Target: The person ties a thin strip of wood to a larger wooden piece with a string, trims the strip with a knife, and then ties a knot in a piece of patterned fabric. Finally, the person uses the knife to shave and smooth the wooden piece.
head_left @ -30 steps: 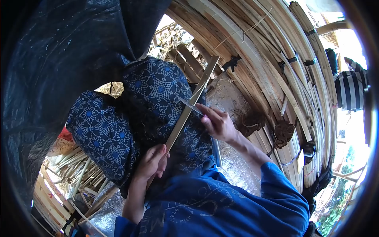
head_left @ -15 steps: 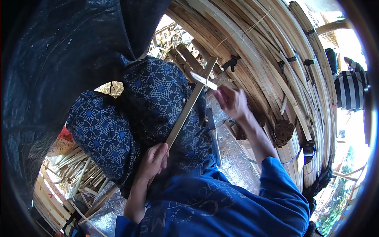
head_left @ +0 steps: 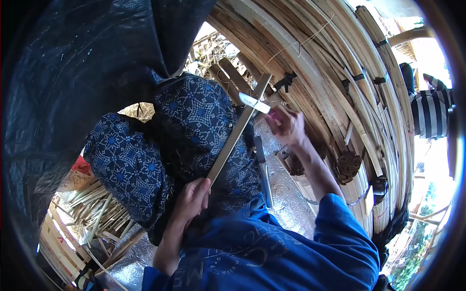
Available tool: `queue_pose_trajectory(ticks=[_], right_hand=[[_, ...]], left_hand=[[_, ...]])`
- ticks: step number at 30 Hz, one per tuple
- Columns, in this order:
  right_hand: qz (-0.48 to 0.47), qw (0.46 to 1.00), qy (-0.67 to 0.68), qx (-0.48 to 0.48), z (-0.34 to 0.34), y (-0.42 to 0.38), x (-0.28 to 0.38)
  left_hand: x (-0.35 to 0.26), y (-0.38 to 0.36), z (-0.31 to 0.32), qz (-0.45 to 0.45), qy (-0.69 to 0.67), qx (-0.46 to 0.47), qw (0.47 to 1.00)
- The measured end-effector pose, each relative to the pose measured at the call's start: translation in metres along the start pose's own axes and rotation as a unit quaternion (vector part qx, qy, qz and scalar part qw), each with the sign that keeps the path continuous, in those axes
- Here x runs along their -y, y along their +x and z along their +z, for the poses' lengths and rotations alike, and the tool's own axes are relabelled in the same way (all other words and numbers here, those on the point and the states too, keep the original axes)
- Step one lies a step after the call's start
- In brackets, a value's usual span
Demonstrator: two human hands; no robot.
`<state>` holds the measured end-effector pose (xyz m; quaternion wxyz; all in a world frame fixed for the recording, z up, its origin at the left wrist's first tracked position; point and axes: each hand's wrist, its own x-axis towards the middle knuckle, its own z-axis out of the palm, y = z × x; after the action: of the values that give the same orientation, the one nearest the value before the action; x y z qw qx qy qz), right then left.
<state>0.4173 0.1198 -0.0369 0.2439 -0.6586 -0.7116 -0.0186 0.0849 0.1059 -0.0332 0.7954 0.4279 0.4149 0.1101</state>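
My left hand (head_left: 192, 200) is closed round the lower end of a flat wooden strip (head_left: 232, 140), which slants up to the right across the patterned cloth (head_left: 199, 114) over my legs. Its far end sticks out past the knee. My right hand (head_left: 287, 127) grips a knife (head_left: 255, 103) with a pale blade. The blade lies across the strip near its upper end, its tip pointing up and left. The handle is mostly hidden by my fingers.
Long bundled wooden strips (head_left: 315, 72) curve along the right side. A second blade-like tool (head_left: 263, 165) lies beside my right thigh. Thin sticks (head_left: 99, 208) are piled at lower left. A person in striped clothing (head_left: 431, 112) is at far right.
The strip and my left hand have shifted slightly to the right. The knife has moved slightly down and right relative to the view, still across the strip.
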Motion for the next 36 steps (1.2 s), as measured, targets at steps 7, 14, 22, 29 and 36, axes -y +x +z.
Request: queue_pose_trajectory(ticks=[7, 14, 22, 29, 36], right_hand=[[0.025, 1.000, 0.009, -0.002, 0.004, -0.003, 0.000], [-0.040, 0.999, 0.008, -0.028, -0.006, 0.000, -0.002], [0.059, 0.997, 0.044, 0.003, -0.003, -0.006, 0.022], [0.112, 0.972, 0.168, 0.124, -0.008, 0.000, 0.020], [0.254, 0.949, 0.181, 0.048, 0.019, -0.008, 0.047]], left_hand=[[0.001, 0.000, 0.001, -0.014, -0.019, -0.010, 1.000], [0.002, -0.007, -0.004, -0.033, -0.018, -0.009, 0.999], [0.005, -0.005, -0.007, -0.036, -0.025, 0.000, 0.999], [0.001, -0.007, -0.003, -0.030, 0.013, -0.013, 0.999], [-0.001, -0.005, 0.004, 0.006, 0.046, -0.049, 0.998]])
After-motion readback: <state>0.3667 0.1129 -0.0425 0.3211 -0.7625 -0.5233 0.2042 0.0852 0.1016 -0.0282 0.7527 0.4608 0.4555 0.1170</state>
